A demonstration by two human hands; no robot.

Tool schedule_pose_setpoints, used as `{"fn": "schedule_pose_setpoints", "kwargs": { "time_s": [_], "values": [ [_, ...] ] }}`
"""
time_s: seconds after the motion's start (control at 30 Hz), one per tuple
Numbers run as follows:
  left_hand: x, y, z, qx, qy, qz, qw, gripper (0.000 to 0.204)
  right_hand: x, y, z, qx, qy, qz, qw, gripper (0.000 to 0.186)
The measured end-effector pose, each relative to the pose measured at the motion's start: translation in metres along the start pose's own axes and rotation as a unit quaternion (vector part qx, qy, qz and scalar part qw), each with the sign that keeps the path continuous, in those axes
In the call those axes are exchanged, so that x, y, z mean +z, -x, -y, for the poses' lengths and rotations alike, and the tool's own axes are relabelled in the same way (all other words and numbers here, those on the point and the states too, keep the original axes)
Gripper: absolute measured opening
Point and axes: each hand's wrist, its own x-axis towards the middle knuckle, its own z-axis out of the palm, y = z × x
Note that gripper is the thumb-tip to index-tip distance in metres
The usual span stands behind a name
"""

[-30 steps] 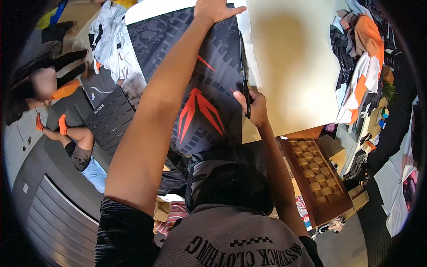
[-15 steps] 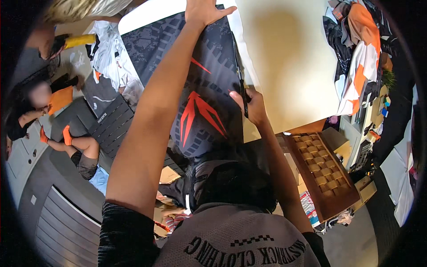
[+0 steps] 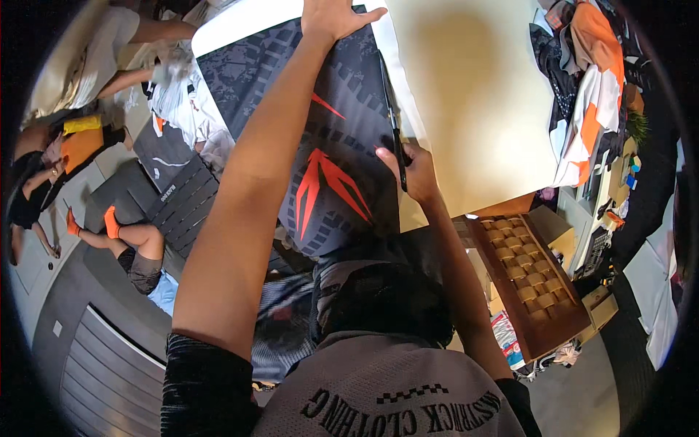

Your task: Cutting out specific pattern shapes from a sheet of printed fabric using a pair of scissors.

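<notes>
Here, your left hand (image 3: 336,16) lies open and flat at the top centre of the frame, pressing down the far end of one dark printed fabric panel (image 3: 320,138) with red arrow-like marks and grey tread patterning. The panel runs from top centre down to mid-frame over a pale cutting table (image 3: 480,95). Your right hand (image 3: 415,169), at centre, is closed around the handles of one pair of black scissors (image 3: 393,124), whose blades run up along the panel's right edge.

One wooden tray with a woven lattice top (image 3: 528,280) sits at lower right, beside one tan cardboard box (image 3: 550,222). One heap of orange, white and black garments (image 3: 590,87) fills the upper right. At upper left, two other people sit on the floor among cut fabric pieces (image 3: 175,116). How many pieces, you cannot tell.
</notes>
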Motion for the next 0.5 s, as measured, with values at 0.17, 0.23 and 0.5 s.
{"fn": "schedule_pose_setpoints", "kwargs": {
  "time_s": [0.17,0.23,0.5],
  "values": [
    [-0.008,-0.002,-0.004,-0.023,0.004,0.052,0.998,0.09,-0.004,0.0,0.007,0.0,0.01,0.005,1.0,0.031],
    [-0.017,-0.004,-0.01,-0.049,0.006,0.131,0.99,0.09,-0.007,0.001,0.007,-0.006,-0.002,-0.002,1.0,0.031],
    [0.01,-0.039,0.036,-0.002,-0.032,-0.049,0.998,0.089,-0.003,-0.012,0.011,0.006,-0.09,0.024,0.996,0.032]
  ]
}}
